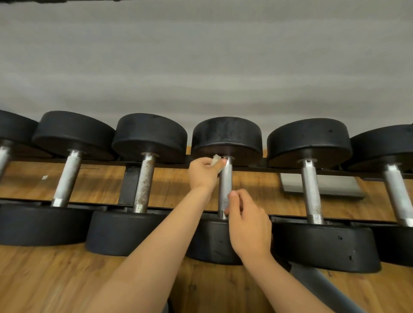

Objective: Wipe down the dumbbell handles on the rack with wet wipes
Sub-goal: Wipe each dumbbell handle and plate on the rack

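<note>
Grey wall (201,67) behind six black round-headed dumbbells (152,134); left hand (202,172) pinches a crumpled white wipe (216,159) against the centre knurled steel handle (224,185), right hand (250,223) fingers clasp it lower.

A plain grey wall (201,67) is seen across the upper half of the view. A narrow dark strip (55,1) is seen along the top edge at the left. A wooden floor (55,279) with brown grain is spread across the lower part and is seen again further back, toward the wall. 1 flat grey plate (324,185) is laid on the floor at the right. 1 small white scrap (45,177) is seen on the floor at the left; what it is cannot be told.
</note>
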`<state>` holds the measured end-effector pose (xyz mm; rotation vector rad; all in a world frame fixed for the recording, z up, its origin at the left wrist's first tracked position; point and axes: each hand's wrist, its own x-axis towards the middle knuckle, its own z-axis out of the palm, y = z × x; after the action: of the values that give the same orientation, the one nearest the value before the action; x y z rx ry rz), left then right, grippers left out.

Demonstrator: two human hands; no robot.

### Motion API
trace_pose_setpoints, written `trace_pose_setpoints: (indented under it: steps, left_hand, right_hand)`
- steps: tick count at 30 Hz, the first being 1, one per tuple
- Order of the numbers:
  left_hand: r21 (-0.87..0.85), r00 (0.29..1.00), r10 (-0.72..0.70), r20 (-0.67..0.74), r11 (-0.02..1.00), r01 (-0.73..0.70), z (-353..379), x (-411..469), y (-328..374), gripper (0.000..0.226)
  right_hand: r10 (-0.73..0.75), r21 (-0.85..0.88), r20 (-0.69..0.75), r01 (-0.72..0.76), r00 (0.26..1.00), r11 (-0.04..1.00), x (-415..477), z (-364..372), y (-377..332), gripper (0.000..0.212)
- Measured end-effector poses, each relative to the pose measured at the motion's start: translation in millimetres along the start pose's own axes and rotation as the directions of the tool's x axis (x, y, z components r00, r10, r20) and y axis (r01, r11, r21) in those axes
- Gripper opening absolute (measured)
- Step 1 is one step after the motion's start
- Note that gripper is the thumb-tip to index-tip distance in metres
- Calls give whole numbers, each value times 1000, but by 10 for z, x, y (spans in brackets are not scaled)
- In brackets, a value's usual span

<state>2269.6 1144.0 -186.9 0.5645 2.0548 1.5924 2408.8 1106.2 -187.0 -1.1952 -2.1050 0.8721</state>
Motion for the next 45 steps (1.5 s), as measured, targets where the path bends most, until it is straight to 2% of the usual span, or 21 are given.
trace_pose_setpoints:
  steps: [3,7,12,18,21,25,27,29,32,34,36,40,42,45]
  left_hand:
    - [38,995,-4,103,999,0,-3,-37,55,38]
    - [-152,959,-188,212,963,223,-77,-29,91,23]
    - [-90,977,-47,206,994,67,-63,-52,-63,11]
    - [-75,973,-72,217,993,90,28,33,-92,32]
    - [-5,987,-32,157,999,33,81,59,-62,38]
    - [185,992,69,103,979,-87,55,69,-47,44]
    - [193,992,102,78,974,-115,25,66,-70,45]
    - [195,992,71,103,977,-90,25,62,-58,43]
    - [163,967,-76,244,986,37,57,59,-35,43]
    - [137,949,-144,280,985,109,56,58,-22,45]
    - [91,962,-153,226,987,135,67,70,-39,44]
    - [-92,986,-168,21,981,169,76,51,-37,33]
    - [-113,985,-169,26,979,171,69,64,-57,35]
    - [-102,978,-168,120,978,180,53,59,-43,34]
  right_hand:
    - [-11,-22,-3,11,1000,1000,4,3,-1,39]
    - [-9,-31,-3,9,1000,999,5,26,15,30]
    - [5,-25,-2,-5,1000,1000,8,20,13,35]
    - [11,-2,11,-11,1000,1000,11,9,-1,37]
    - [12,13,13,-13,1000,1000,11,10,6,38]
    - [13,18,18,-14,1000,1000,15,11,9,40]
    - [7,20,17,-8,1000,1000,12,7,13,41]
    - [5,20,14,-5,1000,1000,12,4,14,40]
    - [7,12,18,-7,1000,1000,16,-1,11,39]
    - [5,14,19,-5,1000,1000,15,-4,8,41]
    - [4,16,21,-4,1000,1000,16,-4,10,42]
    - [3,8,23,-3,1000,1000,16,-4,12,44]
    - [2,4,17,-2,1000,1000,13,0,9,45]
    - [6,14,7,-6,1000,1000,8,5,11,42]
